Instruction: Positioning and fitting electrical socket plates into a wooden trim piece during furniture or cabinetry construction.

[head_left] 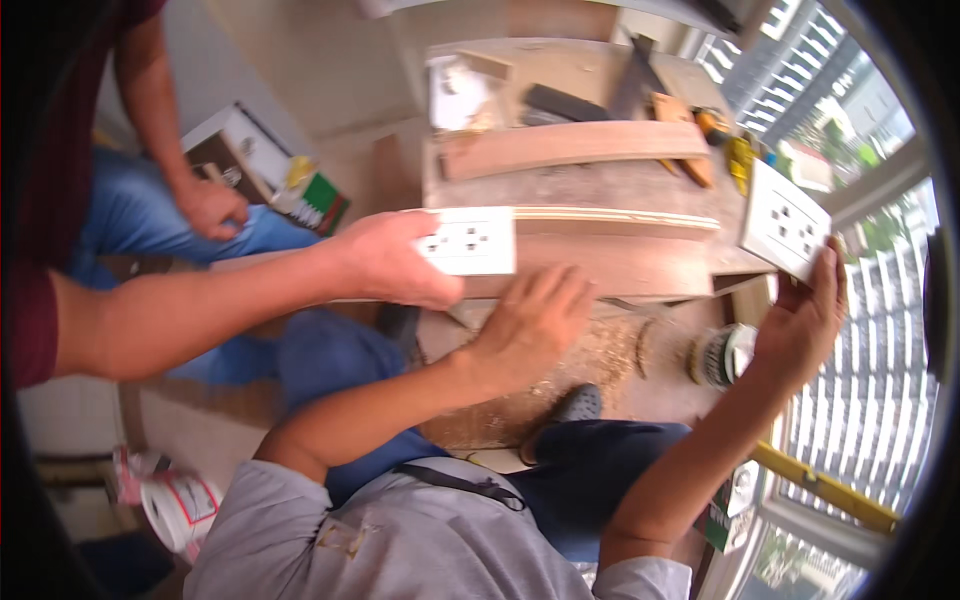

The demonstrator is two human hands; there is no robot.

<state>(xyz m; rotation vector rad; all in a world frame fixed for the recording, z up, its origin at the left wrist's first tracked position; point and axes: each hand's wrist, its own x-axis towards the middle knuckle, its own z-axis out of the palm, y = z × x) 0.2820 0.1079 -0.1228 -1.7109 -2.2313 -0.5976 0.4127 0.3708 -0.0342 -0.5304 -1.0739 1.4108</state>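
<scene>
My right hand grips a white socket outlet by its lower edge, holding it up at a tilt beside the window. My left hand lies with its fingers stretched out over the near edge of a curved wooden piece and seems to rest on it. Just above those fingers, a co-worker's hand reaches in from the left with another white socket outlet, held over the wood's left part. Part of the wood is hidden under that outlet and the hands.
A second curved board lies farther back on the workbench, near a handsaw and a yellow tool. Wood shavings cover a lower surface before me. A round can stands below my right hand; a yellow level lies by the window.
</scene>
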